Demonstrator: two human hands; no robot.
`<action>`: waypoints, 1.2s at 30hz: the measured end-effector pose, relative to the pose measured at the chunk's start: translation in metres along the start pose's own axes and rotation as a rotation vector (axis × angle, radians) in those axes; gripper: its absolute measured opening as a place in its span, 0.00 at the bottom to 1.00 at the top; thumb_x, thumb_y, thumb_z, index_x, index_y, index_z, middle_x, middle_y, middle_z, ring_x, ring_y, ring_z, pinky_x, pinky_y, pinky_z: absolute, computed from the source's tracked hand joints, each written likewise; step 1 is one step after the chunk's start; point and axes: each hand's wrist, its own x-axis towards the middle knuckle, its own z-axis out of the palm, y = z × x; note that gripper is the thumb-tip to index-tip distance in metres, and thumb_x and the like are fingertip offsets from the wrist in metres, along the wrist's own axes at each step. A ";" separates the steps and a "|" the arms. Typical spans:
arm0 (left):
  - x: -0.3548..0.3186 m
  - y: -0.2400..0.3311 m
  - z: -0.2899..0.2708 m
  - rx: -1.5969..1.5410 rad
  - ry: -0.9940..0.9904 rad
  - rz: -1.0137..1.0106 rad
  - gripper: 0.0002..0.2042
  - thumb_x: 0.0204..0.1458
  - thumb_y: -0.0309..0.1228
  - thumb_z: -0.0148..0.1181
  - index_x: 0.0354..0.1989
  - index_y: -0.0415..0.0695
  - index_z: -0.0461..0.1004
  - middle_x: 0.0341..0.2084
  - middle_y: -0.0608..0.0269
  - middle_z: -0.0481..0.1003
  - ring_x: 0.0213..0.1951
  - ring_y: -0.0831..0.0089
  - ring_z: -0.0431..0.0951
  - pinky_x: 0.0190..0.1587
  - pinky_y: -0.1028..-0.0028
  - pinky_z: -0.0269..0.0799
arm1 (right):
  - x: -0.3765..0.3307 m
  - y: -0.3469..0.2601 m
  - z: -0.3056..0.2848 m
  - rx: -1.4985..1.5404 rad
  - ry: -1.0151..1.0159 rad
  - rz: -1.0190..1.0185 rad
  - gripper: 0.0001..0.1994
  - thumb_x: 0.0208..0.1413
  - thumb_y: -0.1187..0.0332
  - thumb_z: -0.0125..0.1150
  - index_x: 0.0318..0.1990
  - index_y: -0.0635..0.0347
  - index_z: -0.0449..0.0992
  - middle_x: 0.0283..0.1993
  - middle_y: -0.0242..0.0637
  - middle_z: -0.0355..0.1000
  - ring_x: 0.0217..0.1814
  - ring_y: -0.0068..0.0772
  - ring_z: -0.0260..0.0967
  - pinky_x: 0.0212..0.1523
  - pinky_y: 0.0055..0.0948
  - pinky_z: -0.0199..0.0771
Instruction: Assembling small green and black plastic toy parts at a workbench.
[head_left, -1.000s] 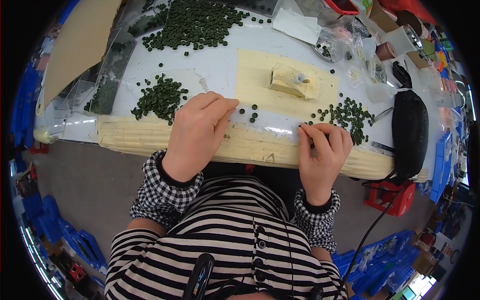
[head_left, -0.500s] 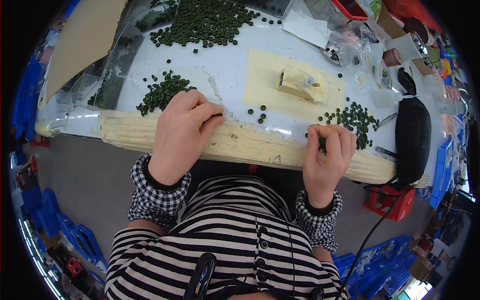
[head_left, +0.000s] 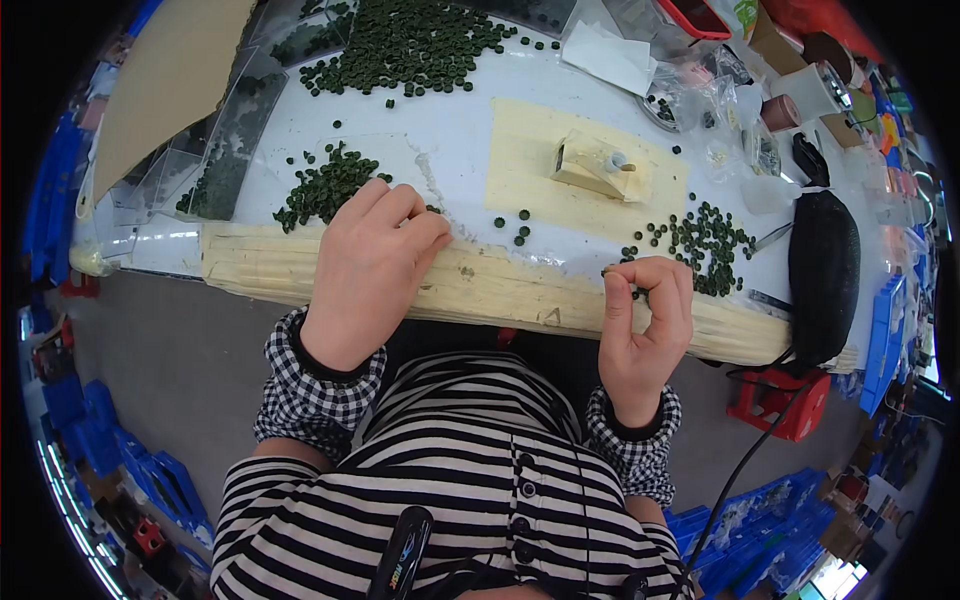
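Small dark green discs (head_left: 700, 245) lie scattered on the white table (head_left: 460, 130) just beyond the right hand (head_left: 645, 320), which is raised over the pale padded table edge (head_left: 480, 285) with thumb and forefinger pinched together; whether a disc is held between them cannot be told, though a small dark speck shows at the fingertips (head_left: 610, 272). A light, fingertip-only pinch seems best judged for pieces this small, with one disc taken at a time so that neighbours are not knocked off the edge. The left hand (head_left: 375, 255) is laid palm down, fingers loosely curled, on the table edge beside a second pile of green discs (head_left: 325, 185); nothing is seen to be grasped in it.

Further in, a few stray discs (head_left: 518, 228) are seen on a cream mat (head_left: 530, 160), on which a small pale block-shaped fixture (head_left: 595, 165) is set. To the right, a long black object (head_left: 822, 265) with a trailing cable lies close to the scattered discs and could be brushed by the right wrist. At the far side, a large heap of discs (head_left: 410, 45), clear plastic bags (head_left: 700, 85) and clear trays (head_left: 215, 150) are spread.
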 end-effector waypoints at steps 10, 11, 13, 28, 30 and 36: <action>0.000 -0.003 0.002 -0.144 0.180 -0.047 0.05 0.47 0.23 0.64 0.32 0.39 0.76 0.26 0.62 0.74 0.29 0.69 0.72 0.34 0.74 0.70 | -0.002 -0.004 -0.001 0.169 -0.018 0.052 0.03 0.52 0.77 0.62 0.31 0.64 0.73 0.31 0.38 0.69 0.33 0.34 0.65 0.36 0.27 0.66; -0.001 0.001 0.003 -0.387 0.185 -0.142 0.04 0.50 0.24 0.63 0.33 0.38 0.76 0.27 0.62 0.76 0.30 0.72 0.73 0.34 0.75 0.70 | -0.002 -0.004 -0.001 0.192 -0.020 0.055 0.03 0.52 0.77 0.62 0.31 0.65 0.73 0.31 0.38 0.69 0.33 0.34 0.65 0.36 0.26 0.66; -0.002 0.014 0.005 -0.871 0.191 -0.328 0.05 0.55 0.25 0.60 0.36 0.37 0.76 0.30 0.62 0.78 0.30 0.77 0.73 0.35 0.78 0.70 | 0.000 -0.009 0.000 0.292 -0.039 0.087 0.03 0.52 0.77 0.62 0.31 0.65 0.73 0.31 0.37 0.69 0.32 0.31 0.65 0.36 0.25 0.66; -0.004 0.040 0.027 -2.044 -0.284 -0.654 0.10 0.60 0.30 0.55 0.47 0.40 0.73 0.37 0.62 0.77 0.39 0.79 0.75 0.43 0.79 0.72 | 0.004 -0.024 0.009 0.619 -0.099 0.236 0.02 0.54 0.77 0.61 0.33 0.65 0.73 0.31 0.34 0.68 0.32 0.25 0.63 0.35 0.21 0.64; -0.005 0.041 0.028 -2.027 -0.241 -0.625 0.10 0.59 0.28 0.56 0.47 0.40 0.73 0.38 0.60 0.77 0.40 0.77 0.76 0.43 0.78 0.73 | 0.004 -0.022 0.009 0.630 -0.078 0.239 0.02 0.55 0.76 0.60 0.33 0.65 0.73 0.32 0.34 0.68 0.32 0.24 0.63 0.35 0.21 0.64; -0.010 0.047 0.037 -1.943 -0.087 -0.531 0.09 0.54 0.20 0.60 0.43 0.36 0.77 0.35 0.58 0.79 0.37 0.77 0.78 0.42 0.79 0.76 | 0.004 -0.025 0.012 0.663 -0.068 0.248 0.02 0.55 0.76 0.60 0.32 0.65 0.73 0.32 0.34 0.69 0.32 0.24 0.64 0.35 0.21 0.64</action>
